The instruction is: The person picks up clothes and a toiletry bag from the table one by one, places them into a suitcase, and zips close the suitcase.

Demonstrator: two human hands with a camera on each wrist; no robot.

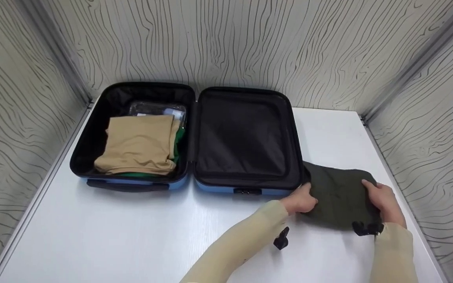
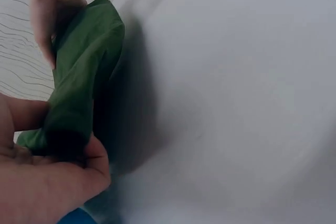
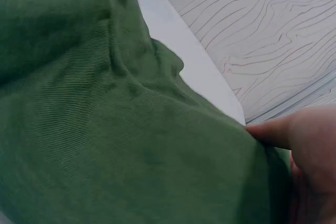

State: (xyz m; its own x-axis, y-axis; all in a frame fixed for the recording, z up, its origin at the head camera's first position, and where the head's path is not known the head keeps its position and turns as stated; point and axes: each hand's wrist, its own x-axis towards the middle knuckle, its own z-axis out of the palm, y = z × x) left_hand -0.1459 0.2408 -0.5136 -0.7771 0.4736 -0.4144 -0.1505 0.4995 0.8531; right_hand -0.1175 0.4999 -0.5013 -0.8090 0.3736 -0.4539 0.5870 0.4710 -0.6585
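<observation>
A folded dark green cloth garment [image 1: 338, 196] is held up by both hands just right of the suitcase. My left hand [image 1: 300, 199] grips its left edge, close to the suitcase's front right corner; in the left wrist view the thumb and fingers pinch the garment [image 2: 79, 85]. On the opposite edge, my right hand [image 1: 385, 200] holds the cloth, thumb on top. In the right wrist view the garment [image 3: 142, 145] fills most of the picture, and the right hand [image 3: 315, 156] pinches its border. The fingers beneath the cloth are hidden.
An open blue suitcase [image 1: 199, 186] with black lining lies on the white table [image 1: 132, 236]. Its left half holds a folded tan garment [image 1: 140, 143], something green under it, and a clear case [image 1: 157, 108]. Patterned walls [image 1: 218, 43] stand behind and at both sides.
</observation>
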